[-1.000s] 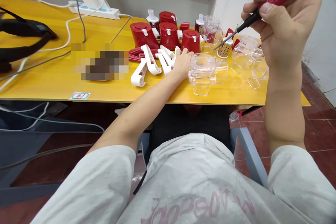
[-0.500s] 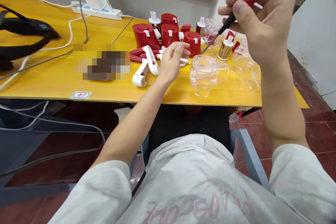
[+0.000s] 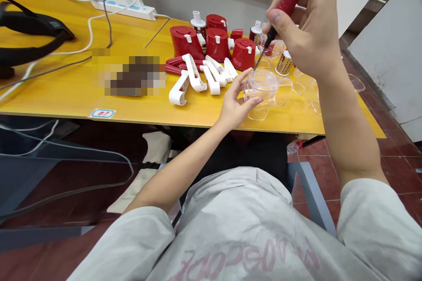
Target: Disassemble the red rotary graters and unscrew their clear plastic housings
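My right hand (image 3: 306,30) is raised over the yellow table (image 3: 66,92), closed around a red-handled screwdriver (image 3: 285,2) whose thin tip points down toward a clear plastic housing (image 3: 267,90). My left hand (image 3: 235,105) reaches to the left side of that housing, fingers apart, thumb and fingertips touching or almost touching its wall. Just behind lie several white plastic handles (image 3: 198,79) and red plastic bases (image 3: 217,44).
More clear plastic parts (image 3: 356,83) and a metal grater drum (image 3: 283,63) sit at the right of the table. A white power strip (image 3: 123,6) with cables is at the back left, a black headset (image 3: 29,39) at far left. A blurred patch (image 3: 130,74) covers something mid-table.
My left hand left the white handles and came back and right to the clear housing. My right hand with the screwdriver swung left and now hangs above that housing.
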Available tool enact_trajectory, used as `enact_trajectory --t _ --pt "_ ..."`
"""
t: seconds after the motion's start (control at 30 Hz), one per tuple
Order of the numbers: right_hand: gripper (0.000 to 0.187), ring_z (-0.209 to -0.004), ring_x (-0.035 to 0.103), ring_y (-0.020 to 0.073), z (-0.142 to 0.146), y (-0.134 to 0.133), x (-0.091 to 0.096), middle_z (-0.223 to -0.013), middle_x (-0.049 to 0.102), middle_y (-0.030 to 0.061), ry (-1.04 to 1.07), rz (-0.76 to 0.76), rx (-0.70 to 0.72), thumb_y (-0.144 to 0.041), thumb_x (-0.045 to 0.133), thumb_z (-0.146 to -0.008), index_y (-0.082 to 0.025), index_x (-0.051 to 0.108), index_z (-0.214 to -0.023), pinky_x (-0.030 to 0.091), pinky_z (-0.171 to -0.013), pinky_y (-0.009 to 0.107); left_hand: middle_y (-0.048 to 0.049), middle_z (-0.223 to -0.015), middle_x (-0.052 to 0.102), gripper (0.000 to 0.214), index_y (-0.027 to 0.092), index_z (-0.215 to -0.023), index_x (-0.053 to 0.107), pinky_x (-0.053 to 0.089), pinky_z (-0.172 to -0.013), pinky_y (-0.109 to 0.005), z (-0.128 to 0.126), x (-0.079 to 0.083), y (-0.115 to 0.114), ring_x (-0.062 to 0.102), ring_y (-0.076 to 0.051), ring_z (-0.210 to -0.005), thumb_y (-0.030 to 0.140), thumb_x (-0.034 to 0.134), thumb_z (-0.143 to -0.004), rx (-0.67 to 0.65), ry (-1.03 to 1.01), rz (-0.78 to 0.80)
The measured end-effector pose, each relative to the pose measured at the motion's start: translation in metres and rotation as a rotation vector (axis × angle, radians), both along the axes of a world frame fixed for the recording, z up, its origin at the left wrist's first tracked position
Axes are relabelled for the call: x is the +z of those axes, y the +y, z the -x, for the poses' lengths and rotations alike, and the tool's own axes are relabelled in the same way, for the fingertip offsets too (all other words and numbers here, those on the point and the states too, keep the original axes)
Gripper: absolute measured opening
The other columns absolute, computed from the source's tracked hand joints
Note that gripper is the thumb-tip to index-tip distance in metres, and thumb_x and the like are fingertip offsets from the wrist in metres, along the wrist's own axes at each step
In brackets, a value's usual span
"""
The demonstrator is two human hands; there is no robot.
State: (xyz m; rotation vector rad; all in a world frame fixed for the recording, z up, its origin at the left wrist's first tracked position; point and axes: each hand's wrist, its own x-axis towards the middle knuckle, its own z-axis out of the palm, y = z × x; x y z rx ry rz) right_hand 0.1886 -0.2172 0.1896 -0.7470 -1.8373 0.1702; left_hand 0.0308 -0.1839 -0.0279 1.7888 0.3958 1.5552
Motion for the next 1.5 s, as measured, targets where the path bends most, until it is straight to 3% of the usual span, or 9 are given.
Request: enact_trajectory --t 0.2,0.4,0.5,0.7,0.9,1.07,1.23,1.37,1.5 --pt "0.051 -0.093 0.071 0.0212 0.005 -0.011 -0.001 -0.137 0.069 -0.0063 0.042 -0.073 0.028 -0.014 0.071 -0.084 -0.046 0.07 -0.124 0.075 -0.08 0.042 -0.0133 -0.176 0.057 0.093 0.037 -0.169 0.053 0.049 -0.135 -0.062 -0.002 -0.002 0.0 0.055 -0.042 -0.165 0.085 0.077 -0.093 0.002 -0.033 0.013" --pt "0.06 -0.092 0.072 0.0219 0.004 0.004 -0.01 -0.14 0.07 -0.0114 -0.05 -0.037 -0.005 -0.019 0.071 -0.079 -0.053 0.067 -0.128 0.072 -0.081 0.042 -0.0151 -0.175 0.059 0.096 0.034 -0.169 0.055 0.047 -0.136 -0.064 -0.004 0.0 0.0 0.054 -0.044 -0.165 0.086 0.078 -0.092 -0.007 -0.024 0.016" --pt "0.057 -0.09 0.068 0.0199 0.001 0.013 -0.012 -0.138 0.071 -0.0084 -0.016 -0.089 -0.063 -0.019 0.069 -0.078 -0.046 0.068 -0.128 0.065 -0.07 0.037 -0.0147 -0.176 0.058 0.096 0.035 -0.17 0.054 0.049 -0.135 -0.063 -0.004 -0.001 0.002 0.054 -0.044 -0.165 0.087 0.076 -0.093 -0.004 -0.013 -0.004" --pt "0.035 -0.077 0.054 0.0158 0.007 0.012 0.005 -0.094 0.068 -0.0042 -0.18 -0.126 -0.206 -0.015 0.078 -0.081 -0.031 0.075 -0.113 0.055 -0.073 0.032 -0.0131 -0.178 0.055 0.096 0.037 -0.172 0.052 0.051 -0.134 -0.063 -0.002 -0.002 0.004 0.053 -0.043 -0.166 0.088 0.074 -0.093 -0.016 0.002 -0.016" --pt "0.07 -0.085 0.068 0.0152 0.002 0.019 0.019 -0.111 0.076 -0.0025 -0.233 -0.001 -0.083 0.009 0.073 -0.073 -0.026 0.079 -0.133 0.064 -0.083 0.033 -0.0119 -0.179 0.056 0.095 0.037 -0.169 0.057 0.047 -0.137 -0.066 -0.002 0.0 0.001 0.051 -0.044 -0.168 0.086 0.08 -0.091 -0.053 -0.044 0.018" --pt "0.085 -0.084 0.074 0.0195 -0.016 0.029 0.022 -0.097 0.074 -0.0038 -0.268 0.066 -0.09 0.016 0.072 -0.069 -0.03 0.077 -0.14 0.068 -0.076 0.036 -0.0112 -0.181 0.052 0.096 0.038 -0.17 0.055 0.047 -0.137 -0.066 -0.002 -0.001 0.001 0.048 -0.045 -0.17 0.087 0.079 -0.091 -0.062 -0.014 0.017" --pt "0.064 -0.08 0.072 0.0213 -0.013 0.028 0.021 -0.087 0.07 -0.0043 -0.275 0.009 -0.296 0.006 0.082 -0.073 -0.032 0.078 -0.124 0.066 -0.083 0.041 -0.0123 -0.182 0.052 0.096 0.037 -0.172 0.052 0.044 -0.139 -0.066 -0.004 -0.005 0.003 0.048 -0.044 -0.17 0.082 0.081 -0.092 -0.066 -0.041 0.008" --pt "0.035 -0.085 0.072 0.0236 -0.002 0.009 0.026 -0.096 0.076 0.0013 -0.389 0.021 -0.386 -0.023 0.078 -0.095 -0.031 0.074 -0.128 0.061 -0.083 0.042 -0.0132 -0.183 0.05 0.101 0.035 -0.174 0.049 0.045 -0.138 -0.065 -0.005 -0.009 0.006 0.048 -0.045 -0.17 0.08 0.085 -0.091 -0.086 -0.046 0.018" --pt "0.033 -0.088 0.07 0.0261 0.008 -0.007 0.033 -0.108 0.078 0.0044 -0.463 0.064 -0.486 -0.032 0.078 -0.097 -0.031 0.072 -0.129 0.059 -0.083 0.044 -0.0122 -0.183 0.049 0.104 0.036 -0.175 0.049 0.056 -0.131 -0.061 -0.006 -0.011 0.006 0.047 -0.046 -0.17 0.079 0.088 -0.088 -0.102 -0.054 0.061"
